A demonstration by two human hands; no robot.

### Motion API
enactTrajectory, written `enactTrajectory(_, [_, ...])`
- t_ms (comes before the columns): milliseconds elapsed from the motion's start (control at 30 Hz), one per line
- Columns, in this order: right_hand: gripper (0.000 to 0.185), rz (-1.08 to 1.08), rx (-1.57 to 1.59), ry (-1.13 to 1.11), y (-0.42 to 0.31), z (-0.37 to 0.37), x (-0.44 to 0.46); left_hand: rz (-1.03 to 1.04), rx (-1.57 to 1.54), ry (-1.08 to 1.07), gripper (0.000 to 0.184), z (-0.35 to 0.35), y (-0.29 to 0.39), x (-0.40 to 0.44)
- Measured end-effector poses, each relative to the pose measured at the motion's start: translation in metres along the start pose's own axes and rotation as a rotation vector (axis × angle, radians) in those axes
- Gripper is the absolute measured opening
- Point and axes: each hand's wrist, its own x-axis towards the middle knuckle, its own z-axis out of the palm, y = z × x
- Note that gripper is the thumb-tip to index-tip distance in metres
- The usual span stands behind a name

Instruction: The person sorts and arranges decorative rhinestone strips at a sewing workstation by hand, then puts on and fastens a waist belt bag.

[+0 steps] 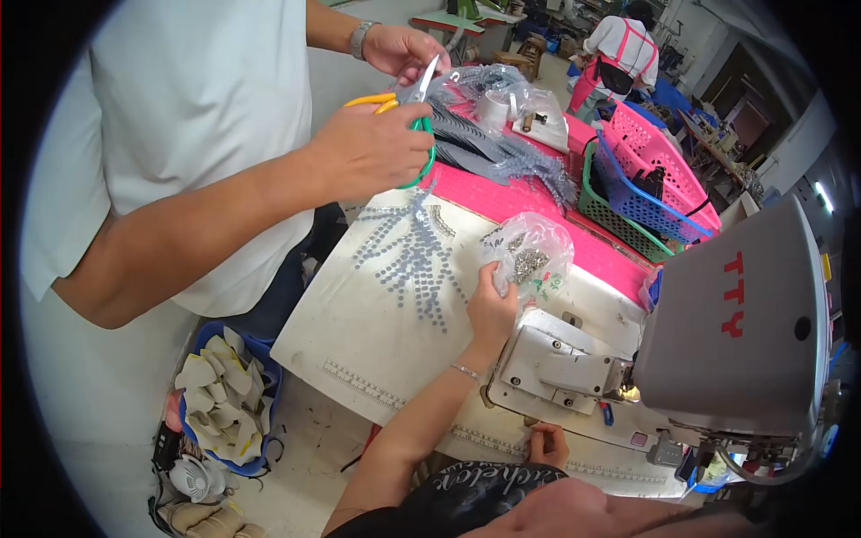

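My left hand (492, 309) is closed on the near edge of a clear plastic bag (549, 238) holding small metal pieces, perhaps rivets or studs. My right hand (547, 445) rests low by the front edge of the white worktable (336, 314), its fingers curled; whatever they hold, if anything, cannot be made out. Left of the bag, strips of small grey discs (417, 255) fan out over the table. Across from me, a co-worker's hand (381, 148) grips scissors (421, 134) with green and yellow handles, while the other hand (404, 52) holds the end of grey strips.
A grey sewing machine (731, 314) marked TTY stands at the right. Behind are grey strips (484, 143) on a pink surface (471, 193) and stacked plastic baskets (659, 175). A blue bin (273, 377) of cut pieces sits lower left. Another person (623, 49) is farther back.
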Motion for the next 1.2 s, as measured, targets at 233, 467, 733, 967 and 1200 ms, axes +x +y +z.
enactTrajectory(233, [0.003, -0.021, 0.070, -0.023, -0.007, 0.000, -0.001, 0.044, -0.010, 0.027, 0.038, 0.004, -0.004, -0.001])
enactTrajectory(467, [0.005, -0.042, 0.077, -0.084, -0.008, -0.002, 0.003, 0.081, 0.018, -0.012, 0.040, 0.010, -0.006, -0.005])
enactTrajectory(733, [0.007, -0.144, -0.091, -0.148, -0.012, -0.003, 0.000, 0.087, 0.127, -0.017, 0.040, 0.003, -0.002, -0.002])
enactTrajectory(967, [0.009, -0.315, -0.104, -0.106, -0.003, 0.001, 0.006, 0.249, 0.229, 0.039, 0.041, 0.007, -0.010, 0.001])
enactTrajectory(1200, [0.010, -0.291, -0.123, -0.135, -0.007, 0.000, 0.003, 0.308, 0.249, 0.048, 0.039, 0.007, -0.009, 0.002])
